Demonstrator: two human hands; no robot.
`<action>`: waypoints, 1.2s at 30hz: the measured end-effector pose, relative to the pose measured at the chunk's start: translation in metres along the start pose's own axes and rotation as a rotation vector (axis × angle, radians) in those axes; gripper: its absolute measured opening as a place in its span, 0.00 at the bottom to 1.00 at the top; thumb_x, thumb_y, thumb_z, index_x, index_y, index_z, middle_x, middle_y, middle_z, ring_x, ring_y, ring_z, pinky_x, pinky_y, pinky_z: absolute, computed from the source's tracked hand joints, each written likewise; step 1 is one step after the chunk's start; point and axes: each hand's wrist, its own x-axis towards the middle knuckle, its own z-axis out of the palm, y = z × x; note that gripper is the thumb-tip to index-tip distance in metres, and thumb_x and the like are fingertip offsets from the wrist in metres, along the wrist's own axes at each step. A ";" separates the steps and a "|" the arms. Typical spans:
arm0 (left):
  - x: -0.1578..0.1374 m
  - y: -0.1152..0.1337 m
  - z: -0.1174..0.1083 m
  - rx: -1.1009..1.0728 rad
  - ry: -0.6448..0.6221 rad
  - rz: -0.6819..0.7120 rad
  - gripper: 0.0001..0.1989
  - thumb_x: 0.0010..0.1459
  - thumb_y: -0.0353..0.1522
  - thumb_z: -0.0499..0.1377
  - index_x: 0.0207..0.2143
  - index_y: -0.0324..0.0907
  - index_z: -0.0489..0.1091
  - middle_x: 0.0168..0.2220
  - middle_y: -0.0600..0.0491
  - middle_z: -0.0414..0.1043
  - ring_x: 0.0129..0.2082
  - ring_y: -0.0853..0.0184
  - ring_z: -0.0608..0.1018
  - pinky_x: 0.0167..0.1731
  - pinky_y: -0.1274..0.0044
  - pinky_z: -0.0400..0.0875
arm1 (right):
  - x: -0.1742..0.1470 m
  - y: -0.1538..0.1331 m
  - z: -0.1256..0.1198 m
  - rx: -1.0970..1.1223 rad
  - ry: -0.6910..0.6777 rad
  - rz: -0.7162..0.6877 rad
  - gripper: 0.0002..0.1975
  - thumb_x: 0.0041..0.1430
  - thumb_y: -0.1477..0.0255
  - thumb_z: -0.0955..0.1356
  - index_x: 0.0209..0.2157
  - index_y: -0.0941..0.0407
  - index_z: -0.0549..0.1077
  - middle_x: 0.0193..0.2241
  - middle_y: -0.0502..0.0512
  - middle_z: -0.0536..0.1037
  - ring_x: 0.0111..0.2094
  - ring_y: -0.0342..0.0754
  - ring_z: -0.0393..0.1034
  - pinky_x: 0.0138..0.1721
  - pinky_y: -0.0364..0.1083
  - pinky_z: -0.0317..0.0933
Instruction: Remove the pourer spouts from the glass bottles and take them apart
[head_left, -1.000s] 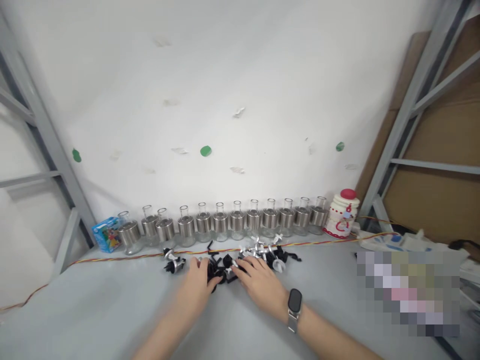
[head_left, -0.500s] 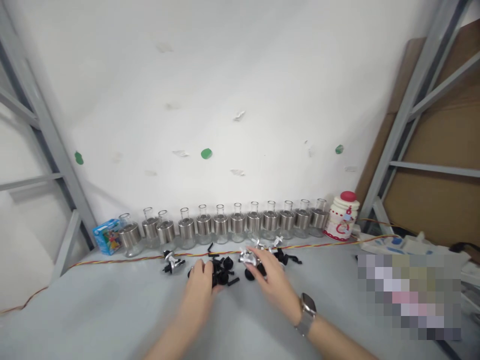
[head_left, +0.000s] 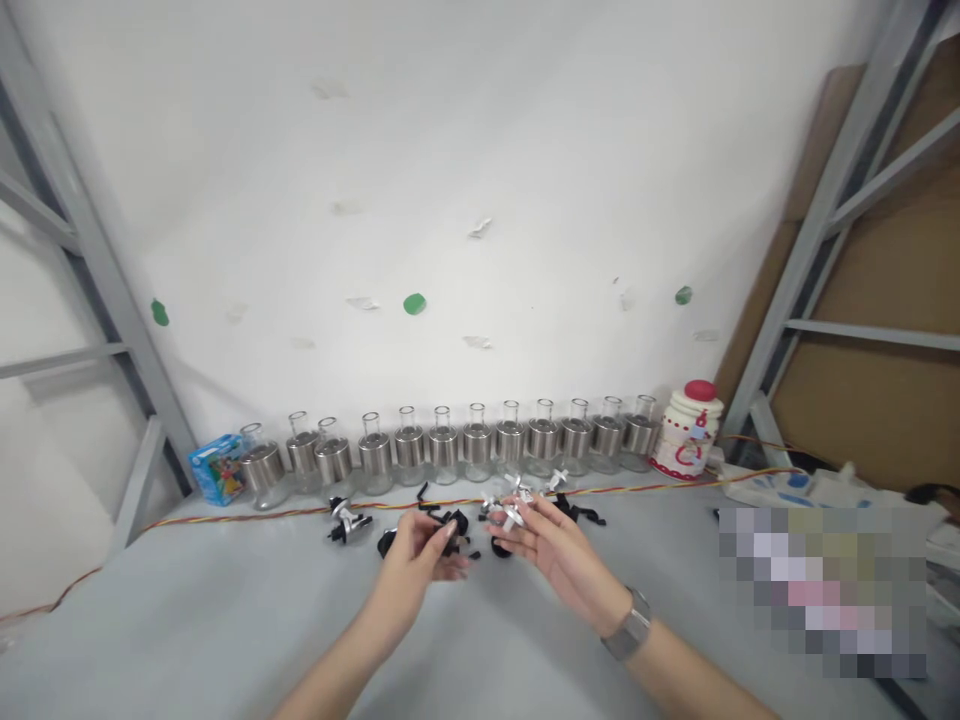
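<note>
My left hand (head_left: 411, 560) is closed around a small black plastic part (head_left: 454, 524), its thumb lying across the top. Between the curled fingers of my right hand (head_left: 564, 560) is a shiny silver metal fitting (head_left: 511, 517), turned up towards the camera. Both hands are close together above the grey table, in front of a row of glass bottles. More black parts (head_left: 589, 513) and silver fittings (head_left: 557, 480) lie around them. Another silver and black fitting (head_left: 347, 522) rests to the left. Some of the black pile is hidden behind my left hand.
Several glass bottles (head_left: 411, 447) with steel sleeves line the white wall. A blue box (head_left: 219, 470) stands at their left end, a white jar with a red lid (head_left: 687, 430) at the right. A twisted cable (head_left: 247, 520) runs across the table (head_left: 225, 620). Shelf posts flank both sides.
My left hand has lifted off the black pile, now with a black part in it. My right hand has turned palm-up, with the silver fitting held in its fingers.
</note>
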 end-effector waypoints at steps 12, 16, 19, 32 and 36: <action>-0.003 0.008 -0.002 -0.392 -0.196 -0.265 0.19 0.48 0.41 0.59 0.38 0.36 0.68 0.32 0.48 0.73 0.32 0.64 0.77 0.31 0.77 0.69 | -0.005 0.007 0.007 -0.331 0.143 -0.309 0.13 0.49 0.62 0.67 0.29 0.57 0.67 0.20 0.46 0.67 0.18 0.38 0.56 0.20 0.40 0.53; -0.004 0.005 0.006 -0.357 -0.197 -0.321 0.25 0.46 0.49 0.55 0.31 0.34 0.69 0.19 0.53 0.71 0.15 0.73 0.72 0.17 0.82 0.61 | -0.013 0.016 0.013 -0.413 0.044 -0.370 0.11 0.53 0.62 0.64 0.30 0.55 0.61 0.19 0.45 0.65 0.20 0.41 0.61 0.23 0.42 0.58; -0.006 0.006 0.013 -0.326 -0.165 -0.339 0.25 0.43 0.52 0.55 0.25 0.36 0.66 0.11 0.56 0.66 0.09 0.76 0.65 0.12 0.84 0.52 | -0.021 0.023 0.015 -0.582 -0.040 -0.362 0.08 0.57 0.64 0.60 0.33 0.55 0.60 0.24 0.48 0.68 0.25 0.42 0.64 0.28 0.43 0.60; -0.009 -0.016 0.014 0.147 -0.120 -0.013 0.20 0.53 0.49 0.45 0.27 0.42 0.59 0.13 0.58 0.65 0.14 0.70 0.69 0.15 0.81 0.55 | -0.019 0.025 0.006 -1.601 -0.239 -0.607 0.11 0.57 0.82 0.56 0.36 0.57 0.64 0.31 0.56 0.69 0.35 0.50 0.61 0.35 0.49 0.58; -0.014 -0.010 0.014 0.305 0.002 0.048 0.19 0.52 0.46 0.48 0.21 0.41 0.62 0.14 0.59 0.61 0.15 0.72 0.65 0.18 0.81 0.55 | -0.024 0.026 0.008 -1.654 -0.285 -0.691 0.14 0.52 0.86 0.56 0.36 0.58 0.64 0.30 0.55 0.68 0.33 0.49 0.59 0.34 0.48 0.57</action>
